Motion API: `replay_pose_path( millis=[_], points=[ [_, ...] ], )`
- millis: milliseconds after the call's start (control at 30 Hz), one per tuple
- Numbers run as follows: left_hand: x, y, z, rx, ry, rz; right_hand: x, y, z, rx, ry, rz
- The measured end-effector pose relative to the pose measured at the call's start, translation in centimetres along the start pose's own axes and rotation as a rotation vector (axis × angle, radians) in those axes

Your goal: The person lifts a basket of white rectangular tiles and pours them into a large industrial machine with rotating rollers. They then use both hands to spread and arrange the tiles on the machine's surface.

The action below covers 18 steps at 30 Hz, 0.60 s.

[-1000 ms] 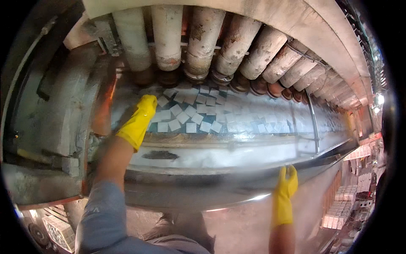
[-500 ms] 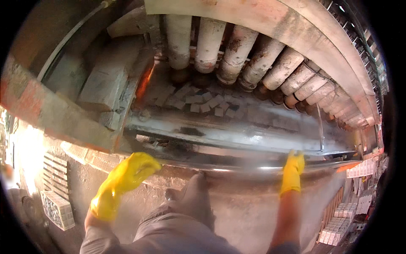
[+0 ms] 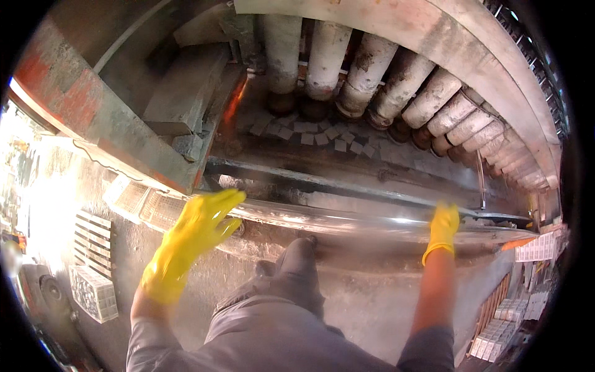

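Both my hands wear yellow rubber gloves. My left hand (image 3: 197,232) hovers by the left end of a long wet metal rail (image 3: 322,221), its fingers stretched and the thumb apart, with nothing in it. At the right, my right hand (image 3: 442,228) is at the rail, near the edge of the machine bed. Its fingertips are smeared by motion, so their grip and any contact with the rail are unclear. Beyond the rail, several pale square tiles (image 3: 341,145) lie scattered on the wet bed, below a row of thick grimy cylinders (image 3: 322,62).
A heavy beam (image 3: 87,105) crosses the left side, and a curved beam (image 3: 446,37) arches above the cylinders. Left on the floor are a wooden pallet (image 3: 93,242) and a white crate (image 3: 93,294). Stacked white boxes (image 3: 496,338) stand at lower right.
The view has shifted, so the machine appears farther right. My left hand has gone from curled to stretched, with its thumb apart. My right hand remains by the rail, its fingers blurred.
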State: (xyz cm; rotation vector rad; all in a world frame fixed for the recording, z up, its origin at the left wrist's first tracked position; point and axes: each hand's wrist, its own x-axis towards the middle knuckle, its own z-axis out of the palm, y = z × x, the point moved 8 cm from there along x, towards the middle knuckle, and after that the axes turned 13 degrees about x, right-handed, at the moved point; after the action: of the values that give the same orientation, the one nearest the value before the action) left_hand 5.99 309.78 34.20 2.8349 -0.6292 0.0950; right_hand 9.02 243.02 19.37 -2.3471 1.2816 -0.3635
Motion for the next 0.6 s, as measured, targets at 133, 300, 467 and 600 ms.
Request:
replay_pose_path(
  millis=[133, 300, 467, 600],
  points=[
    [7.5, -3.6, 4.1, -0.054, 0.141, -0.026, 0.6, 0.0, 0.2, 0.178, -0.087, 0.04],
    [11.4, -11.4, 12.6, 0.028, -0.089, -0.331, 0.8, -1.5, 1.3, 0.258, -0.1, 0.013],
    [13.6, -12.7, 13.6, 0.0, -0.007, -0.281, 1.8, -2.1, 1.8, 0.221, -0.089, -0.026],
    [15.9, -12.3, 13.4, 0.015, -0.08, -0.299, 4.4, -1.3, 2.1, 0.099, -0.029, -0.097]
  ],
)
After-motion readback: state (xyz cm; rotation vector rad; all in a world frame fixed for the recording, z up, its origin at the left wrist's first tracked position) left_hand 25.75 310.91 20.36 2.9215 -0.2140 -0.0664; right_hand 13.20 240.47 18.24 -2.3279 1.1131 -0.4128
